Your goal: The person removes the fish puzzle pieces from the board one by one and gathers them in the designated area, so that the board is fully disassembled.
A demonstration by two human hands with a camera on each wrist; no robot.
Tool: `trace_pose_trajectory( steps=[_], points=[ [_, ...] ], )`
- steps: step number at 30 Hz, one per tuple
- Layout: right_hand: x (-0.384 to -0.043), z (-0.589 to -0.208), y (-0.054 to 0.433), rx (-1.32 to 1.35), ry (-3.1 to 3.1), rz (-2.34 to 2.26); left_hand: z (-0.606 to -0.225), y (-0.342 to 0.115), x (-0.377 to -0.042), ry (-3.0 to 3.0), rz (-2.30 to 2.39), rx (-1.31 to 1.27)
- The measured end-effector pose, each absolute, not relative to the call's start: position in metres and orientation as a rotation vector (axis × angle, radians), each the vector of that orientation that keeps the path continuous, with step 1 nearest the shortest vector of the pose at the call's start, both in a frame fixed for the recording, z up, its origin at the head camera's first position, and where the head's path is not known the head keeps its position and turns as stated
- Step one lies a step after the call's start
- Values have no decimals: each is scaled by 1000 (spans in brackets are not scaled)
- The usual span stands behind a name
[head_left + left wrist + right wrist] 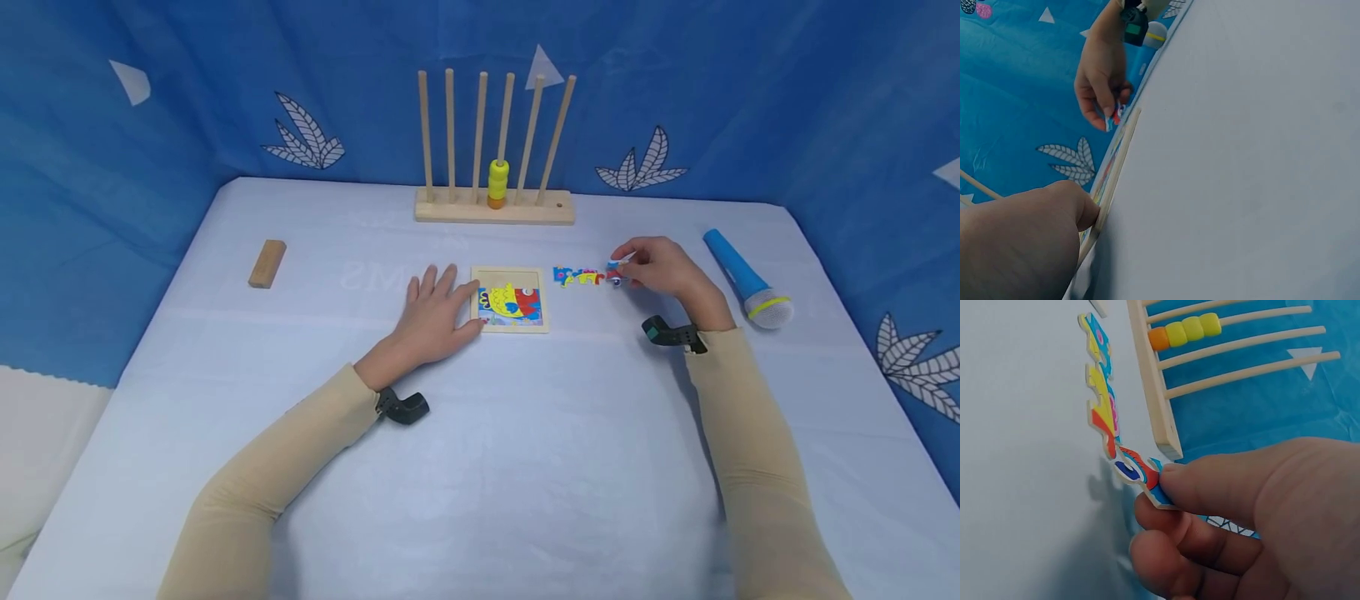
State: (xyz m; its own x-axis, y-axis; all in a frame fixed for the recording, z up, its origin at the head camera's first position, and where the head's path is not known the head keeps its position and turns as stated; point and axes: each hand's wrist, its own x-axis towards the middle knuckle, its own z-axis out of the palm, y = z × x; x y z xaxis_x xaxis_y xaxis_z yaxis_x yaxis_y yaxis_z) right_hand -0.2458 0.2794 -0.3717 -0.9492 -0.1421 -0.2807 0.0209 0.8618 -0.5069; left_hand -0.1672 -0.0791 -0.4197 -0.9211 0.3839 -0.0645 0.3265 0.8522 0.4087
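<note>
A small wooden puzzle tray (510, 277) lies mid-table, its lower part filled with a yellow, red and blue fish picture. My left hand (435, 321) rests at the tray's left edge with fingers spread; the thumb (1088, 212) touches the rim in the left wrist view. Between thumb and fingers, my right hand (656, 265) pinches a puzzle piece (1135, 467) showing red, blue and an eye, lifted and tilted. Right of the tray lie a blue-and-yellow piece (562, 275) and a yellow-and-red piece (588, 277), close beside the held piece.
Behind the tray stands a wooden rack (495, 214) with several upright pegs, one carrying yellow and orange beads (498, 179). A wooden block (267, 264) lies at the left. At the right is a blue toy microphone (738, 271). Blue cloth (360, 83) hangs behind the table.
</note>
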Motion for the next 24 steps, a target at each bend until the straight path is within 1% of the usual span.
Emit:
trace_pose_trajectory(
  steps=[6, 24],
  points=[
    [-246, -377, 281, -104, 2709, -732, -419, -79, -167, 2883, 591, 559],
    [-246, -381, 279, -20, 2712, -643, -419, -79, -168, 2880, 589, 562]
  ],
)
